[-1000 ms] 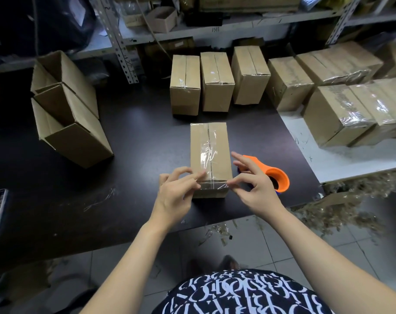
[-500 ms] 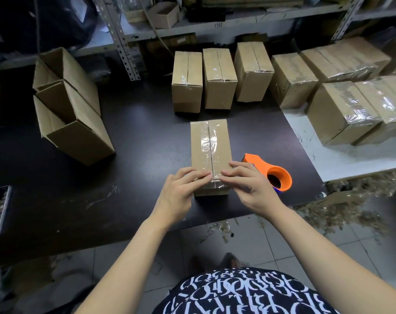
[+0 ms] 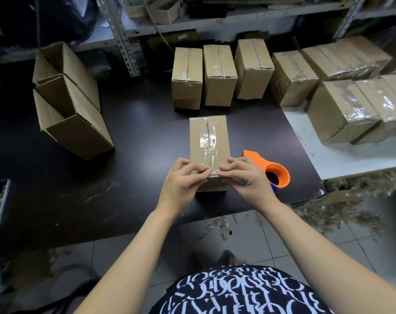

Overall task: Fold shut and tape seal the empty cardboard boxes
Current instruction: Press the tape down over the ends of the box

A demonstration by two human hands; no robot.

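Two hands grasp nothing: left hand (image 3: 181, 179), right hand (image 3: 243, 177) press the tape (image 3: 209, 142) end onto box (image 3: 220, 137) at 12 o'clock | tape dispenser (image 3: 276, 172) at its 3 o'clock | risk — uneven pressure wrinkles tape, corner lifts

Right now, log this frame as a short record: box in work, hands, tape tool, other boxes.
box in work: flaps shut, clear tape along top seam
left hand: fingers press tape at near edge
right hand: same, other side of seam
tape dispenser: orange, on table, right of box
sealed boxes: row behind
open boxes: stacked far left
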